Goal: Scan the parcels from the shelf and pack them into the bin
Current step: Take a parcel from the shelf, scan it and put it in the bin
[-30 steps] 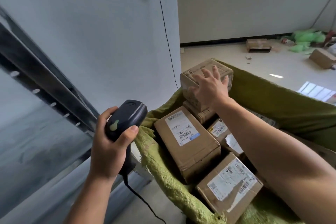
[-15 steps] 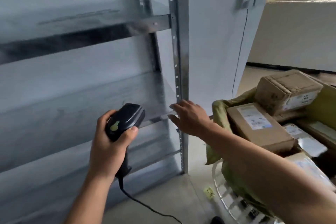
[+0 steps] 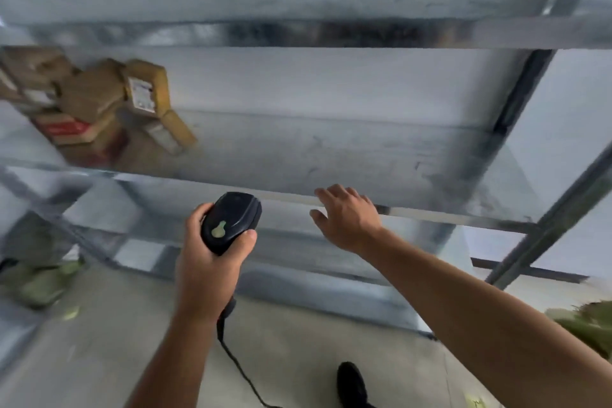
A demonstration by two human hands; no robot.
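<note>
My left hand [image 3: 208,262] grips a black corded barcode scanner [image 3: 230,222] in front of the metal shelf [image 3: 364,156]. My right hand [image 3: 344,219] is empty, fingers relaxed, hovering at the front edge of the middle shelf board. A pile of brown cardboard parcels [image 3: 92,103] sits at the far left of that shelf, well left of both hands; one upright parcel [image 3: 145,89] shows a white label. Only a green corner of the bin's liner [image 3: 586,325] shows at the right edge.
Steel uprights [image 3: 556,209] frame the shelf on the right. A lower shelf board [image 3: 298,262] lies below the hands. The scanner cable [image 3: 238,364] hangs to the concrete floor, near a black shoe [image 3: 351,381]. Blurred green material [image 3: 43,281] lies at lower left.
My right hand left the parcel in the bin and swung left to the shelf edge. The view turned from the bin to the shelf, bringing the parcel pile into sight.
</note>
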